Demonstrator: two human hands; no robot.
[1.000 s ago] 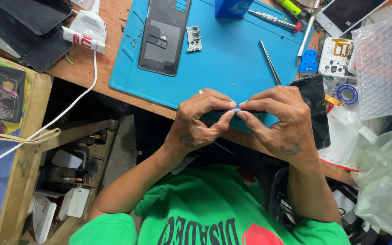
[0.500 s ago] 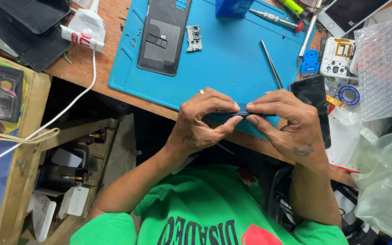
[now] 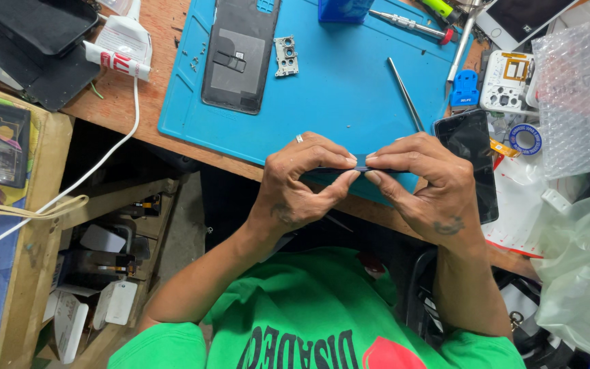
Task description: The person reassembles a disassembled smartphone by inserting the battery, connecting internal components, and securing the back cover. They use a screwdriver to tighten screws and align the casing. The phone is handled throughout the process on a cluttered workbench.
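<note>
My left hand (image 3: 302, 181) and my right hand (image 3: 425, 184) meet over the near edge of a blue work mat (image 3: 336, 89). Between their fingertips they pinch a thin dark, bluish phone part (image 3: 358, 165), held edge-on; most of it is hidden by the fingers. A ring sits on a finger of my left hand. On the mat farther off lie a dark phone back cover (image 3: 239, 55), a small grey metal camera frame (image 3: 286, 56) and a thin metal pry tool (image 3: 405, 93).
A dark phone (image 3: 476, 160) lies right of my right hand. Screwdrivers (image 3: 411, 26), a blue pick (image 3: 465, 89), a tape roll (image 3: 526, 139) and bubble wrap (image 3: 578, 96) crowd the right. A glue tube (image 3: 114, 60) and white cable (image 3: 97, 171) are left, above wooden shelves.
Both hands have shifted slightly to the right and away from my body, fingertips staying pinched on the thin part. Nothing on the mat moved.
</note>
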